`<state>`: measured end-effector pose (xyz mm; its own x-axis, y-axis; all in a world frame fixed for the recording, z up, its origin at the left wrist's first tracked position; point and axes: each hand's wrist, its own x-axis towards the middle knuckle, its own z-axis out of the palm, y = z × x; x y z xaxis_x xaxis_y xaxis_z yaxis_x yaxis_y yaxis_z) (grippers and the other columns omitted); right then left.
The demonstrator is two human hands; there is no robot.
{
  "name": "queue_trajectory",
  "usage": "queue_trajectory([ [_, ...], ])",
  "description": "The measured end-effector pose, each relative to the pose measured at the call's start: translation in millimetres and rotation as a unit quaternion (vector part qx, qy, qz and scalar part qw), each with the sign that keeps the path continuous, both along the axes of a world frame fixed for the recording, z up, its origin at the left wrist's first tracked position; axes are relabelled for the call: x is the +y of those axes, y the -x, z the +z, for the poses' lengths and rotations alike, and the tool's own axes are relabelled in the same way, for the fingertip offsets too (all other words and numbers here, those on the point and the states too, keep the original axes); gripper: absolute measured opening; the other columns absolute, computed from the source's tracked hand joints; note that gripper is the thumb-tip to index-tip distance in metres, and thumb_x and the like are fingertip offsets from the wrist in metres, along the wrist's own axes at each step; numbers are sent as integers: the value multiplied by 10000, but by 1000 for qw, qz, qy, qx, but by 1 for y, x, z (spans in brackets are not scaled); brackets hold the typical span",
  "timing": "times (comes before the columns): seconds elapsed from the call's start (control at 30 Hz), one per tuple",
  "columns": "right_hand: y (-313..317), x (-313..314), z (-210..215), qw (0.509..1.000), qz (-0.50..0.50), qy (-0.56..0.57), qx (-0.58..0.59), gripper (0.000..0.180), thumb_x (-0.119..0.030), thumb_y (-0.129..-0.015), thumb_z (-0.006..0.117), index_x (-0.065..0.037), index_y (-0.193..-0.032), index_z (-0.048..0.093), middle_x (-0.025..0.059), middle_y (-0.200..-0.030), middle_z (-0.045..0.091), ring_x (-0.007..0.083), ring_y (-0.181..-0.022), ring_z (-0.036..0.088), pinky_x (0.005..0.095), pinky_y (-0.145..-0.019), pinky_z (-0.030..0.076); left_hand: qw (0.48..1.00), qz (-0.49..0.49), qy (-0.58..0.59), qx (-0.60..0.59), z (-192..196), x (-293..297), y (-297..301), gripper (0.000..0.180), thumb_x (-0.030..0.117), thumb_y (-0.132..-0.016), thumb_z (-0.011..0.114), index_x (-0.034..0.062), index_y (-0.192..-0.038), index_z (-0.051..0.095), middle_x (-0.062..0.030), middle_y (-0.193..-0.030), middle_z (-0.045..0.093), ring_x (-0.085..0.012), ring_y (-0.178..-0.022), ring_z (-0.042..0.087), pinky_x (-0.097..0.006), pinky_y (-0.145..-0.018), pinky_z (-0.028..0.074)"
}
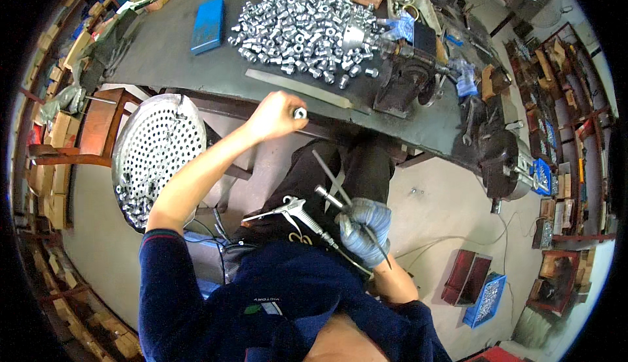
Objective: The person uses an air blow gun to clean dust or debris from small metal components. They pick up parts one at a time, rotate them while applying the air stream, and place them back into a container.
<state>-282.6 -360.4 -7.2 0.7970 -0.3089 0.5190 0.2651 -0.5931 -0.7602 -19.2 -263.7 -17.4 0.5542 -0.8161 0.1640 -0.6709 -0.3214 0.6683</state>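
My bare left hand (275, 117) is raised just off the table's near edge, its fingers closed round a small shiny metal fitting (299, 113) whose round open end shows. Over my lap, my right hand (367, 231), in a grey-blue glove, grips a thin grey metal rod (331, 173) that runs slantwise through the fist. A second metal piece, a short bright cylinder (327, 196), sticks out of the same hand; whether it is joined to anything is hidden. Left of that hand, a silver air blow gun (297, 211) with a hose lies on my lap.
A heap of metal fittings (288, 35) covers the table's middle, beside a blue box (208, 25). A flat file (297, 88) lies along the near edge. A small machine (402, 77) and a vise (504, 159) stand right. At left is a perforated round pan (160, 123) with several fittings.
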Motion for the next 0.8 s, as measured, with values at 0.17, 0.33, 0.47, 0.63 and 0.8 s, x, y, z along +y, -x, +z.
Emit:
queue_trajectory([
  [0.17, 9, 7, -13, 997, 22, -66, 29, 205, -44, -625, 683, -103, -541, 506, 79, -514, 467, 255, -452, 495, 323, -434, 398, 992, 2, 36, 125, 11, -81, -41, 340, 148, -746, 677, -81, -989, 618, -74, -537, 574, -97, -381, 504, -262, -379, 404],
  [0.33, 10, 3, -8, 997, 23, -52, 56, 201, -59, -663, 673, -87, -543, 514, 94, -513, 454, 268, -455, 488, 334, -437, 380, 941, 48, 187, 277, 18, -99, -78, 372, 89, -815, 647, -77, -1128, 532, -83, -625, 584, -113, -427, 530, -254, -406, 438],
  [0.47, 18, -4, -6, 990, 65, -110, 61, 259, -217, -831, 615, -54, -632, 583, 106, -607, 620, 199, -528, 596, 292, -505, 460, 977, 51, 112, 173, 47, -19, -64, 340, 111, -836, 643, -26, -1131, 544, -13, -620, 577, -72, -494, 529, -235, -479, 432],
  [0.63, 13, 11, -10, 987, 46, -144, 46, 364, -330, -852, 614, -46, -632, 560, 121, -600, 624, 202, -529, 604, 302, -521, 479, 968, 217, 19, 125, 41, 149, -64, 389, 47, -783, 601, -5, -1165, 548, -20, -706, 629, -81, -621, 580, -221, -577, 458],
  [0.8, -2, 25, -10, 980, 76, -166, 80, 373, -335, -850, 622, -45, -631, 539, 116, -588, 603, 181, -521, 571, 290, -504, 446, 903, 308, -280, -104, -2, 357, -57, 333, 72, -638, 559, 61, -954, 666, -189, -804, 638, -307, -789, 622, -395, -756, 490],
])
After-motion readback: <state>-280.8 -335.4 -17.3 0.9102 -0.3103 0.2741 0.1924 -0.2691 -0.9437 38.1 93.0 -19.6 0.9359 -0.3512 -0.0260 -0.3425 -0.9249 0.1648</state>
